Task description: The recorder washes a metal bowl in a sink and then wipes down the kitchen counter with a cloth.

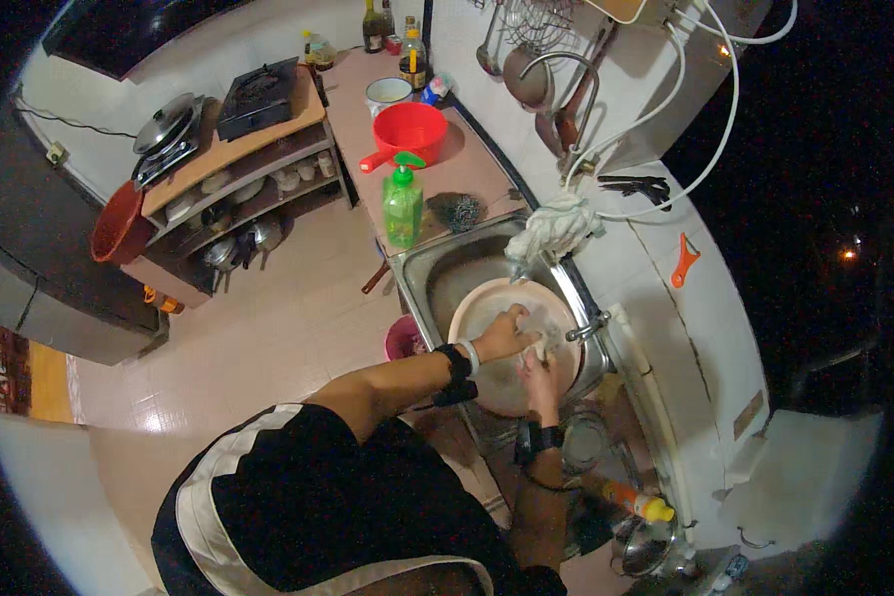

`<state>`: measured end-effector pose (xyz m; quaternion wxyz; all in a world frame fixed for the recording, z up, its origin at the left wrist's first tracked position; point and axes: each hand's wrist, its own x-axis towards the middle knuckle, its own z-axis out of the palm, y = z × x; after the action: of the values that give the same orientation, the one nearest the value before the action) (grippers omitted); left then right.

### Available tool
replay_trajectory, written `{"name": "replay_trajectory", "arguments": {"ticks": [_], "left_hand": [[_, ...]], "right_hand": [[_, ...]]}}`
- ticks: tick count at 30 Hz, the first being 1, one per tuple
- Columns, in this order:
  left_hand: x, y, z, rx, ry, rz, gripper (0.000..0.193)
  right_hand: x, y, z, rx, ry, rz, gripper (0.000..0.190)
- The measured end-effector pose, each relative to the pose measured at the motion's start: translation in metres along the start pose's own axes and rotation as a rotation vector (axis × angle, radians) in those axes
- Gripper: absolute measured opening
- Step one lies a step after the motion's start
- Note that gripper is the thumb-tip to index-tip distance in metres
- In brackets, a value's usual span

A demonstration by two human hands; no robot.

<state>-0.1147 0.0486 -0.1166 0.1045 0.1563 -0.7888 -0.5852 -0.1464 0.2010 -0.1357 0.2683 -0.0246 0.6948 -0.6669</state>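
Observation:
A pale round basin (489,291) with cloudy water stands in the steel sink (415,277). Over it, my left hand (503,337) and my right hand (540,378) meet at a small pale, soft-looking thing (541,347), perhaps a cloth. My right fingers grip its lower side; my left fingertips press on its upper side, with the thumb apart. What exactly it is cannot be told. Dark bands circle both wrists. The metal tap (587,328) reaches over the basin's right rim. A wet whitish cloth (555,227) hangs at the sink's far corner.
Beyond the sink stand a green pump bottle (402,208), a dark scouring pad (462,211) and a red dipper (410,134). An orange peeler (685,261) lies on the right ledge. Nearer, right of my forearm, are a yellow-capped bottle (629,499) and a metal bowl (644,547).

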Motion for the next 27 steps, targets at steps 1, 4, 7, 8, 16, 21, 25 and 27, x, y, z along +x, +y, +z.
{"name": "replay_trajectory", "arguments": {"ticks": [1,4,7,8,16,21,25,27], "left_hand": [[-0.004,-0.006,-0.002,-0.016,0.019,0.053,0.040],[-0.008,-0.005,0.003,-0.083,-0.031,0.174,0.033],[-0.009,-0.013,-0.004,-0.140,-0.112,0.109,0.019],[-0.009,-0.013,-0.004,-0.156,-0.099,0.090,0.014],[-0.014,-0.014,-0.047,0.003,0.010,0.173,0.008],[-0.029,-0.018,-0.122,-0.116,-0.021,-0.076,0.011],[-0.036,-0.050,-0.206,-0.364,-0.018,-0.148,0.010],[-0.045,-0.066,-0.256,-0.502,0.011,-0.223,0.011]], "right_hand": [[-0.005,-0.007,0.009,0.070,0.008,0.076,0.037],[-0.008,-0.008,0.009,-0.018,0.133,0.050,0.036],[-0.024,-0.027,0.023,0.022,0.123,0.086,0.044],[-0.029,-0.033,0.026,0.015,0.113,0.073,0.044],[-0.054,-0.069,0.070,-0.074,0.097,0.044,0.039],[-0.057,-0.061,0.116,0.009,-0.152,0.042,0.031],[-0.056,-0.051,0.183,0.015,-0.336,0.011,0.023],[-0.058,-0.057,0.229,0.038,-0.347,0.040,0.022]]}}
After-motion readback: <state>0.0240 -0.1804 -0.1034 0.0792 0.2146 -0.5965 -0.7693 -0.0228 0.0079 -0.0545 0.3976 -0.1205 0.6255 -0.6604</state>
